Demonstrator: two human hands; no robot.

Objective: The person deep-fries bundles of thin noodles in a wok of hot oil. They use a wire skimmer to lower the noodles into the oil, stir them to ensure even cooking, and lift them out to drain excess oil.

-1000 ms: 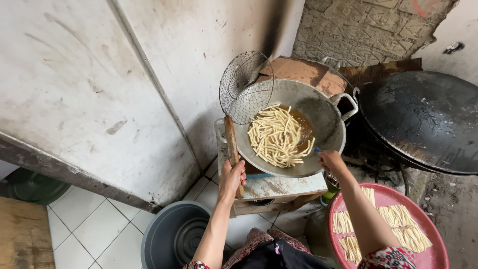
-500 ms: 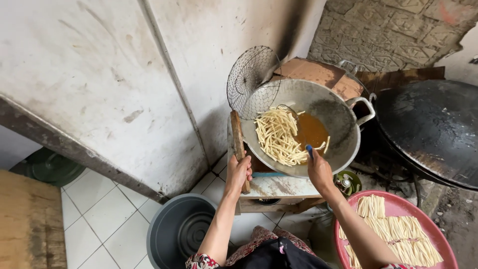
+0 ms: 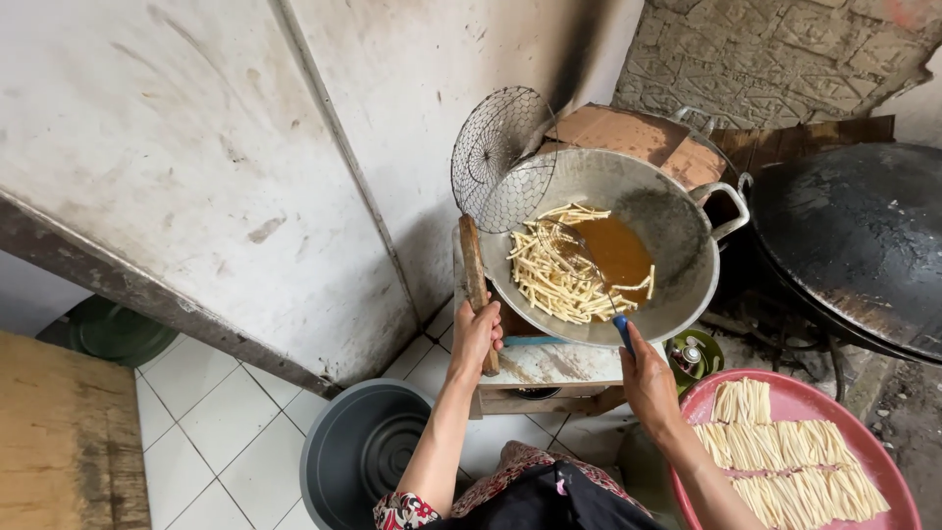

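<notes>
Wall (image 3: 196, 147) fills the left; black pan (image 3: 863, 245) sits far right. Wok (image 3: 608, 245) holds oil and dough strips (image 3: 554, 275). Pink tray (image 3: 814, 456) lies near right, grey bucket (image 3: 358, 456) near left. Left hand (image 3: 476, 339) grips the wooden handle (image 3: 474, 275); right hand (image 3: 648, 378) grips the blue-handled utensil (image 3: 624, 332).
</notes>
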